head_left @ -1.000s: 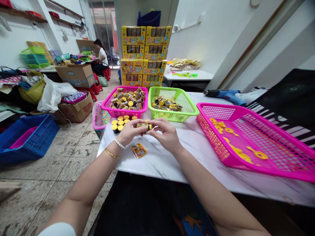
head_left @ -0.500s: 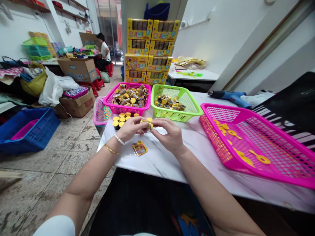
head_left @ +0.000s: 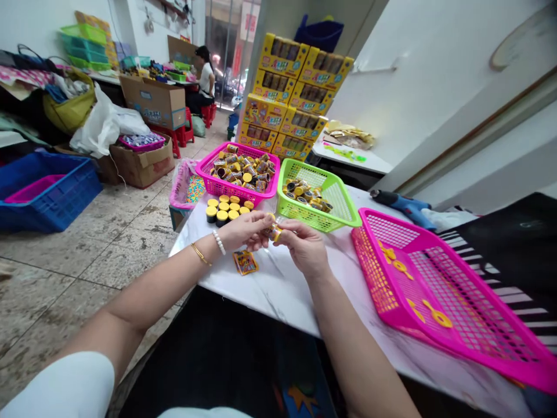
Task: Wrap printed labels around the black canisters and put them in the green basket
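Note:
A small jar [head_left: 275, 233] with yellow on it is pinched between both hands above the white table. My left hand [head_left: 246, 230], with a bead bracelet at the wrist, closes its fingers on the jar's left side. From the right, my right hand [head_left: 308, 249] grips the same jar with thumb and fingers, which cover much of it. Just beyond my left hand stand several dark jars with yellow lids [head_left: 223, 207] in rows. Small printed packets [head_left: 245, 263] lie flat on the table, nearer to me than the hands.
Behind the hands, a pink basket [head_left: 202, 173] and a green basket [head_left: 346, 216] hold several small jars. At right, a larger pink basket [head_left: 369, 273] contains yellow plastic pieces. A blue power tool [head_left: 398, 203] lies behind it. Stacked yellow boxes [head_left: 265, 111] rise beyond the table.
The view has tilted and turned. Both hands remain closed on the jar, which they have turned slightly and brought closer together around.

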Tool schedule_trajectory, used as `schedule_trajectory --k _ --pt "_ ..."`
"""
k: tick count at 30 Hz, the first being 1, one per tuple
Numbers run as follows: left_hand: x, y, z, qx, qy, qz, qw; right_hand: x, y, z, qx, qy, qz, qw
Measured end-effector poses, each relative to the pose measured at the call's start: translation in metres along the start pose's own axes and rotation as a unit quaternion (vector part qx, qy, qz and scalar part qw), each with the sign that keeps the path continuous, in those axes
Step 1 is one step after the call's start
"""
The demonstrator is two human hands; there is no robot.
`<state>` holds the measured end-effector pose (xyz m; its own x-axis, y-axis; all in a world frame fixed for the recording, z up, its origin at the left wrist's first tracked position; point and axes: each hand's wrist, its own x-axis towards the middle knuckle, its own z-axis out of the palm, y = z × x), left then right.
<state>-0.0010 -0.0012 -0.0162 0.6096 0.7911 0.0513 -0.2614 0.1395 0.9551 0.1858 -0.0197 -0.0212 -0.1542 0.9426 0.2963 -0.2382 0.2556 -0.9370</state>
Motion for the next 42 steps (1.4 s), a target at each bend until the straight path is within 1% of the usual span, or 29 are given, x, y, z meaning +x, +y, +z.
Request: schedule_trajectory --k 2,3,5,7,10,13,15,16,17,19,20,21,22,23,24,25,27,28,29,30,32,34,35,37,39,40,42 --pt "0.000 0.001 -0.001 -0.003 -0.020 -0.008 1.000 -0.001 0.003 0.002 0.018 0.024 -0.007 1.000" --pt "0.000 0.001 -0.001 0.007 -0.016 -0.011 1.000 -0.002 0.003 0.002 0.018 0.024 0.002 1.000" --pt "0.000 0.001 0.000 0.035 0.018 -0.017 0.999 -0.003 0.004 0.003 0.001 0.007 0.015 1.000" --pt "0.001 0.001 0.001 0.050 0.051 -0.031 0.997 -0.005 0.004 0.004 -0.024 -0.007 0.002 1.000" --pt "0.000 0.002 0.002 0.031 0.052 -0.042 0.997 -0.009 0.004 0.006 -0.037 -0.003 -0.024 0.999" --pt "-0.001 0.003 0.003 0.024 0.045 -0.038 0.998 -0.013 0.005 0.008 -0.044 -0.021 -0.021 0.999" --pt "-0.002 0.004 0.003 0.036 0.055 -0.047 0.997 -0.009 0.003 0.006 -0.067 -0.036 -0.019 0.997" --pt "-0.002 0.005 0.003 0.040 0.067 -0.051 0.996 -0.003 0.000 0.003 -0.083 -0.032 -0.021 0.996" --pt "-0.002 0.007 0.002 0.039 0.084 -0.048 0.995 0.005 -0.004 -0.001 -0.099 -0.015 -0.028 0.995" --pt "-0.001 0.011 0.001 0.021 0.128 -0.019 0.991 0.024 -0.014 -0.011 -0.134 0.058 -0.062 0.987" --pt "-0.001 0.013 0.000 0.006 0.152 0.003 0.988 0.032 -0.019 -0.016 -0.162 0.108 -0.090 0.977" --pt "-0.001 0.015 0.000 -0.009 0.175 0.024 0.984 0.039 -0.024 -0.020 -0.199 0.156 -0.118 0.960" --pt "0.000 0.018 -0.001 -0.022 0.198 0.043 0.979 0.041 -0.026 -0.022 -0.244 0.188 -0.140 0.941" --pt "0.000 0.019 -0.001 -0.032 0.218 0.057 0.974 0.040 -0.027 -0.021 -0.292 0.193 -0.153 0.924" --pt "0.000 0.021 -0.001 -0.038 0.236 0.068 0.969 0.035 -0.025 -0.017 -0.337 0.165 -0.155 0.914" --pt "0.000 0.021 -0.001 -0.040 0.250 0.077 0.964 0.027 -0.021 -0.010 -0.374 0.105 -0.149 0.909" --pt "0.000 0.022 0.000 -0.035 0.263 0.090 0.960 0.005 -0.007 0.006 -0.415 -0.061 -0.116 0.900" --pt "0.000 0.021 0.000 -0.028 0.264 0.094 0.959 -0.005 0.001 0.013 -0.424 -0.133 -0.097 0.891" --pt "0.000 0.020 0.000 -0.020 0.265 0.097 0.959 -0.013 0.009 0.020 -0.429 -0.180 -0.082 0.881" --pt "0.000 0.020 -0.001 -0.010 0.266 0.098 0.959 -0.020 0.016 0.024 -0.431 -0.203 -0.074 0.876" --pt "0.001 0.018 -0.002 0.011 0.271 0.102 0.957 -0.025 0.025 0.028 -0.427 -0.208 -0.078 0.876" --pt "0.002 0.018 -0.004 0.033 0.284 0.110 0.952 -0.023 0.027 0.025 -0.416 -0.186 -0.100 0.885" --pt "0.002 0.018 -0.004 0.041 0.291 0.116 0.949 -0.021 0.026 0.023 -0.409 -0.156 -0.113 0.892" --pt "0.002 0.018 -0.004 0.049 0.300 0.131 0.943 -0.016 0.020 0.017 -0.399 -0.057 -0.148 0.903" --pt "0.000 0.017 -0.001 0.059 0.294 0.148 0.942 -0.011 0.012 0.011 -0.391 0.051 -0.185 0.900" --pt "-0.001 0.016 0.001 0.074 0.287 0.155 0.942 -0.009 0.009 0.009 -0.388 0.087 -0.201 0.895" --pt "-0.002 0.012 0.005 0.126 0.277 0.170 0.937 -0.007 0.003 0.006 -0.383 0.118 -0.222 0.889"
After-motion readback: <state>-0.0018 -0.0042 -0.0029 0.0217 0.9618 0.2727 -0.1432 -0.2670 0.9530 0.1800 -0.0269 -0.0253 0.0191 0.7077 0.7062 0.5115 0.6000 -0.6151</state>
